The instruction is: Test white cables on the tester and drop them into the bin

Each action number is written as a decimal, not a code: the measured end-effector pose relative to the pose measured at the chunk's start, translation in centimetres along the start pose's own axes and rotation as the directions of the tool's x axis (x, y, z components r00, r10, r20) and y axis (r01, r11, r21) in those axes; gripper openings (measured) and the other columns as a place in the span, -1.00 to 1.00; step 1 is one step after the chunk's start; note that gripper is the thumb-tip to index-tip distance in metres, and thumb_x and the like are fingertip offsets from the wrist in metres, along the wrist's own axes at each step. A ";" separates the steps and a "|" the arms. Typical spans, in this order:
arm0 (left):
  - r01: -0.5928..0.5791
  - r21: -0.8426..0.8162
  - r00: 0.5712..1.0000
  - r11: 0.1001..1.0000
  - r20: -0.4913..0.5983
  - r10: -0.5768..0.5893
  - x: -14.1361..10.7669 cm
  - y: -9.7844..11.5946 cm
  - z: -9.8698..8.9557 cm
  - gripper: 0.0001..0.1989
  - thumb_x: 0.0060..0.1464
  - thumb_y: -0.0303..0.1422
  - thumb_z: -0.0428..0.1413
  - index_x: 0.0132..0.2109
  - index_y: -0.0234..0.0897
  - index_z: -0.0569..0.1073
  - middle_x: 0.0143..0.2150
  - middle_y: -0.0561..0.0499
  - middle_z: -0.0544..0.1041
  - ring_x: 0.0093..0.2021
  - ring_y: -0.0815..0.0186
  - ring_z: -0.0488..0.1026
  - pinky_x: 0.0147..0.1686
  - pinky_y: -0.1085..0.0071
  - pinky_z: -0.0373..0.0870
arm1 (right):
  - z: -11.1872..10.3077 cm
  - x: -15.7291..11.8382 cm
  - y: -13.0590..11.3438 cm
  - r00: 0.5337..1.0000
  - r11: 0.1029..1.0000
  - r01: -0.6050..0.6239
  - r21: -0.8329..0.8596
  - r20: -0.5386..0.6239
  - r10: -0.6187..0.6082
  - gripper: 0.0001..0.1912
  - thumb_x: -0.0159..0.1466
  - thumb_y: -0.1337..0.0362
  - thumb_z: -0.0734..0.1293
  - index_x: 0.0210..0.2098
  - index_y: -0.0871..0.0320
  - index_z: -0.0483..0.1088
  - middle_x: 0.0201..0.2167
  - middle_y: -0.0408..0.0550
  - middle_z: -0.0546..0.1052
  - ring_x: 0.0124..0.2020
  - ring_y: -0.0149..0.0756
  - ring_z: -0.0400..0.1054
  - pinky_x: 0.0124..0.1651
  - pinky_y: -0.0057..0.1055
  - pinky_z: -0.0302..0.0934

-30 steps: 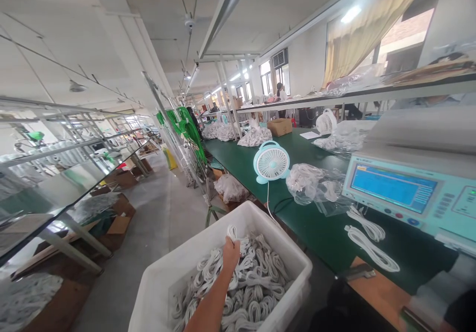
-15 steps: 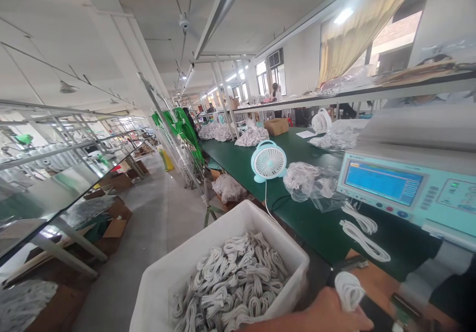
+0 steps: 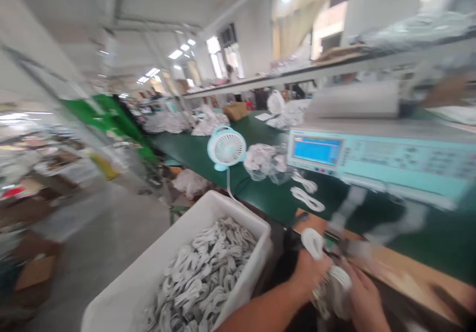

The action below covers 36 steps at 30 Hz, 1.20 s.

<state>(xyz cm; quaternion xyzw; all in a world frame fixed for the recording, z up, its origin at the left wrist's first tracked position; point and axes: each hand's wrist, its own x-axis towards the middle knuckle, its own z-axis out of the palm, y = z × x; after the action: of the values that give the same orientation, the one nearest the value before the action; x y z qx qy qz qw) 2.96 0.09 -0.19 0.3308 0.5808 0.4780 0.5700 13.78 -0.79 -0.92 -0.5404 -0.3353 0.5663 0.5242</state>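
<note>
My left hand point(image 3: 311, 271) is closed around a coiled white cable point(image 3: 312, 242), whose loop sticks out above the fingers. Close beside it, my right hand point(image 3: 363, 292) has its fingers wrapped on another white cable bundle point(image 3: 339, 283). Cable ends show between the two hands, but motion blur hides their detail. Left of the hands stands a white plastic bin point(image 3: 122, 277) with many coiled cables point(image 3: 201, 277) heaped inside. Two loose white cable coils point(image 3: 307, 199) lie on the green table beyond my hands.
A turquoise tester with a blue screen point(image 3: 316, 149) stands on the green table point(image 3: 260, 200). A small fan point(image 3: 227, 147) and a plastic bag point(image 3: 264, 161) sit left of it. Brown board point(image 3: 401, 267) lines the near table edge. Green cables point(image 3: 107, 116) hang by the aisle.
The view has swung right, showing more of the tester. My right hand has come into view with a white cable bundle, next to my left hand, which still holds its coil.
</note>
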 end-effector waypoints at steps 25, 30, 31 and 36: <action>-0.423 0.509 0.699 0.750 0.709 -0.087 -5.2 -0.1 0.5 -0.42 -0.28 -0.21 0.33 -0.05 -0.19 0.40 -0.21 0.04 0.40 -0.32 0.32 0.35 -0.39 0.49 0.25 | -8.8 -6.9 -2.1 0.991 0.986 0.079 -0.149 0.117 -0.061 -0.78 0.20 0.10 0.27 -0.24 0.07 0.26 -0.32 -0.11 0.40 -0.50 -0.33 0.28 -0.47 -0.40 0.25; -0.329 0.344 0.720 0.880 0.694 -0.002 -5.3 -0.5 -1.8 -0.54 -0.17 -0.23 0.29 -0.07 -0.24 0.47 -0.25 0.02 0.38 -0.45 0.43 0.27 -0.47 0.53 0.20 | -9.4 -6.2 -0.8 0.990 0.996 -0.087 0.026 0.115 0.084 -0.76 0.19 0.09 0.21 -0.23 0.09 0.21 -0.32 -0.05 0.39 -0.46 -0.28 0.29 -0.51 -0.41 0.22; -0.340 0.332 0.741 0.880 0.670 0.033 -5.4 -0.5 -1.9 -0.62 -0.11 -0.23 0.25 -0.11 -0.26 0.49 -0.29 0.02 0.38 -0.44 0.42 0.27 -0.45 0.52 0.20 | -9.2 -6.1 -0.6 0.988 0.995 -0.103 0.001 0.116 0.103 -0.75 0.21 0.08 0.19 -0.21 0.10 0.21 -0.32 -0.05 0.39 -0.44 -0.27 0.30 -0.49 -0.40 0.24; -0.391 0.362 0.814 0.846 0.565 0.134 -5.4 -0.2 -1.9 -0.77 0.12 -0.28 0.02 -0.37 -0.32 0.47 -0.43 0.04 0.34 -0.41 0.39 0.25 -0.39 0.50 0.16 | -8.0 -5.7 0.8 0.988 0.928 0.062 -0.368 0.153 -0.006 -0.72 0.30 0.07 0.11 -0.15 0.10 0.25 -0.30 -0.07 0.39 -0.35 -0.23 0.32 -0.34 -0.32 0.29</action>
<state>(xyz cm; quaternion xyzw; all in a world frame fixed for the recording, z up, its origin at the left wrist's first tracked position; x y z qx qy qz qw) 1.80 -5.32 1.23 0.6524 0.4483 0.2946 0.5354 20.53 -7.93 -1.74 -0.5800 -0.4841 0.5223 0.3956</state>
